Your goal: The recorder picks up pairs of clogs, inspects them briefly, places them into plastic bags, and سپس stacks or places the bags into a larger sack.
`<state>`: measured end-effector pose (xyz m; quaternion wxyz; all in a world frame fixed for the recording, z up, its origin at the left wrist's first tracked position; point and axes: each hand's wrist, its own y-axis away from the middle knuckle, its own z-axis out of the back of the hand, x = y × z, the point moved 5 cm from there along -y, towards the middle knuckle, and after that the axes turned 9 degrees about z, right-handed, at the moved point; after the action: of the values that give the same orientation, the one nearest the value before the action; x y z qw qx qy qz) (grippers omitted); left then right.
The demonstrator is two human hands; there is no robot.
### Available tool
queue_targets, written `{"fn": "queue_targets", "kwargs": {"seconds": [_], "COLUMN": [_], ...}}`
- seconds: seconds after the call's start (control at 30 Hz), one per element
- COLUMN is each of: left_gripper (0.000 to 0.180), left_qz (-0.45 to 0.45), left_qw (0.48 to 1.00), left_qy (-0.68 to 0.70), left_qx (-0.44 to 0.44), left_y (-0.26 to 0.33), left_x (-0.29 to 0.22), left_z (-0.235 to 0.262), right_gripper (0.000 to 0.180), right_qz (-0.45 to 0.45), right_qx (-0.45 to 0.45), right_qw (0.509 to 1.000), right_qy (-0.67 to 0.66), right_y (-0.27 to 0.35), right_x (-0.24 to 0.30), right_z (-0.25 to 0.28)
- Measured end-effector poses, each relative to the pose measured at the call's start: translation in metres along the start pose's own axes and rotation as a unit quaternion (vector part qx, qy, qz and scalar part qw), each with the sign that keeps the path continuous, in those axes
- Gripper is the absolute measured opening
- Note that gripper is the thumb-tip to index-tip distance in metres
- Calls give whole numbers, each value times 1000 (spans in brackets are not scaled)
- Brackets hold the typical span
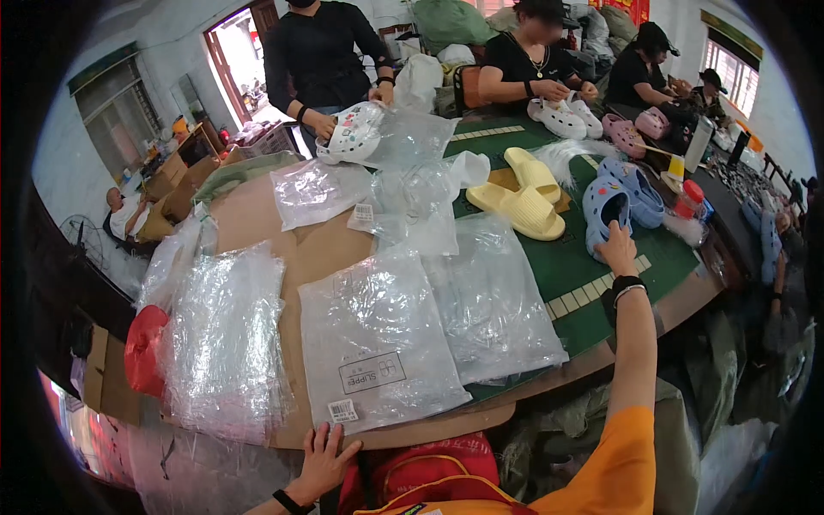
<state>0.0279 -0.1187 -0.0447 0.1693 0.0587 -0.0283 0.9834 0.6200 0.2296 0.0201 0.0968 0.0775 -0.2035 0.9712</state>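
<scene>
My right hand (pixel 616 251) reaches to the right side of the table and grips the heel of a light blue clog (pixel 596 204), a finger dipping into its opening. Its mate, another blue clog (pixel 642 190), lies right beside it. My left hand (pixel 324 457) rests at the table's near edge with its fingers apart, holding nothing. Just beyond that hand lies a flat clear plastic bag (pixel 378 330) with a printed box and a label. A second clear bag (pixel 493 296) lies partly beneath it. Yellow slides (pixel 524 210) sit left of the blue clogs.
A thick stack of clear bags (pixel 225 335) covers the left side, beside a red plastic roll (pixel 147 350). Across the table a person in black handles a white clog (pixel 350 133). Another holds white clogs (pixel 565 118). A red-lidded container (pixel 689 199) stands far right.
</scene>
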Motion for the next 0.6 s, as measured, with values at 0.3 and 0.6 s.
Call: {"fn": "queue_targets", "kwargs": {"seconds": [0.3,0.6], "left_gripper": [52,50], "left_qz": [-11,5], "left_qw": [999,996], "left_qy": [4,50], "left_qx": [-43,-69], "left_y": [0,0], "left_x": [1,4], "left_z": [-4,-8], "right_gripper": [42,26], "right_qz": [74,65], "right_qx": [-3,-170], "right_qw": [997,979], "right_qy": [-26,-97], "right_y": [13,12], "right_x": [5,32], "right_z": [79,231]}}
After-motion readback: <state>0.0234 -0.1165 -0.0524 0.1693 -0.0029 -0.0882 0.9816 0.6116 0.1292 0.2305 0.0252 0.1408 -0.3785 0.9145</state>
